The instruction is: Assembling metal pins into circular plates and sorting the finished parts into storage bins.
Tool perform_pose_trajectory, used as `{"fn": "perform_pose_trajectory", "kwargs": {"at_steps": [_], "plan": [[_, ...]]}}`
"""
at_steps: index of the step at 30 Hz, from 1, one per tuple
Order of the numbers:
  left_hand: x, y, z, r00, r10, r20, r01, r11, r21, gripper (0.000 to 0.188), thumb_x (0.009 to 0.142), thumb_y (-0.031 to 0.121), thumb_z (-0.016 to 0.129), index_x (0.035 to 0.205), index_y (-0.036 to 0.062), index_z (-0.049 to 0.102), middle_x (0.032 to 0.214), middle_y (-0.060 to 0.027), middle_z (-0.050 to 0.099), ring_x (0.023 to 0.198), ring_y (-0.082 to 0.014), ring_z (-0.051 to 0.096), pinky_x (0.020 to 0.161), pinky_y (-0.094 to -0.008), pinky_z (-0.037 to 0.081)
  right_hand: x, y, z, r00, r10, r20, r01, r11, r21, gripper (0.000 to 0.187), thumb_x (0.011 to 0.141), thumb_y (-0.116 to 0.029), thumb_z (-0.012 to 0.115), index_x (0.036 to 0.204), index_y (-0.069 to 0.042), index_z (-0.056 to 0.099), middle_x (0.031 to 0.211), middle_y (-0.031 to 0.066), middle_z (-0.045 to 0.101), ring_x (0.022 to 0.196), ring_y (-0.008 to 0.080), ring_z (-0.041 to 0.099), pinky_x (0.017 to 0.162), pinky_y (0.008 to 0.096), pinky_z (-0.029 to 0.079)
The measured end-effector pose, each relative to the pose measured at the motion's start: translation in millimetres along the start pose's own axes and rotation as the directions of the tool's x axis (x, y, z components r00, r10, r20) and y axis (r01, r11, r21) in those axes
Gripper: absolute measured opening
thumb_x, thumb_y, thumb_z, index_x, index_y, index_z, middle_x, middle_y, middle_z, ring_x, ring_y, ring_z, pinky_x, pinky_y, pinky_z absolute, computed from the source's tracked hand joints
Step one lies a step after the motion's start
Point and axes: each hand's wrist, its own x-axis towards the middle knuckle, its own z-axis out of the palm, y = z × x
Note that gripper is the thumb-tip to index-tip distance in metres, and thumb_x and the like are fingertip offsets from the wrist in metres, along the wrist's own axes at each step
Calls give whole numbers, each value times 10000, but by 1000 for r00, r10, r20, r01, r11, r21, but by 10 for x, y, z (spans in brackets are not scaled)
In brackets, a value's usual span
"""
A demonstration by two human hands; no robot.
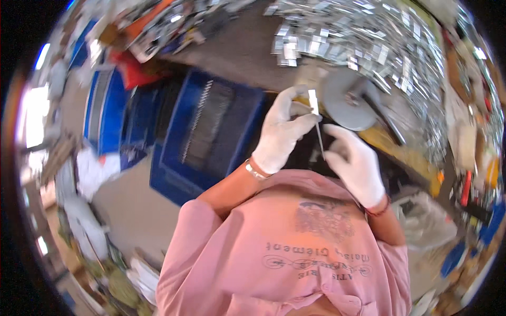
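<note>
My left hand [282, 126], in a white glove with a bracelet at the wrist, is closed in a pinch. Between its thumb and fingers stands a small, shiny, flat metal piece [313, 100]. A thin metal rod [320, 141] runs down from the same pinch; whether rod and piece are joined I cannot tell. My right hand [358, 166], also white-gloved, is beside the rod's lower end with thumb and forefinger apart in a curve. Its fingertips come very near the rod, and contact is unclear. Just beyond both hands is a grey round disc [350, 99] with a dark bar [383, 118] across it.
A heap of shiny flat metal pieces [337, 39] covers the far right of the work surface [240, 50]. To the left stands a blue crate [176, 152]. Mixed tools [179, 26] lie at the far left. A clear plastic bag [424, 221] rests at my right.
</note>
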Motion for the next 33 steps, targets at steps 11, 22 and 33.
{"fn": "perform_pose_trajectory", "kwargs": {"at_steps": [11, 22, 33], "plan": [[349, -1897, -2765, 593, -62, -803, 108, 994, 3, 568, 861, 70, 800, 1390, -34, 625, 1075, -82, 708, 872, -155, 656, 763, -305, 547, 173, 333, -259, 982, 33, -187, 22, 958, 285, 493, 1013, 73, 495, 1485, -13, 609, 923, 38, 664, 662, 44, 549, 598, 203, 481], [1095, -2755, -3919, 478, 189, -858, 444, 791, 421, 449, 815, 135, 838, 1234, 0, 748, 1158, -183, 780, 1051, -299, 737, 944, -399, 566, 140, 418, -286, 975, 70, -209, -4, 953, 303, 424, 1045, 40, 517, 1450, -6, 636, 942, 51, 674, 677, 53, 567, 605, 215, 494], [766, -330, -2093, 314, 806, -501, -145, 563, 814, 205, 935, 60, 788, 1134, 29, 747, 1092, -129, 748, 972, -256, 714, 917, -362, 563, 161, 380, -288, 986, 104, -128, -45, 916, 398, 365, 1019, 29, 588, 1359, -27, 709, 946, 29, 710, 719, 51, 618, 650, 214, 527]]}}
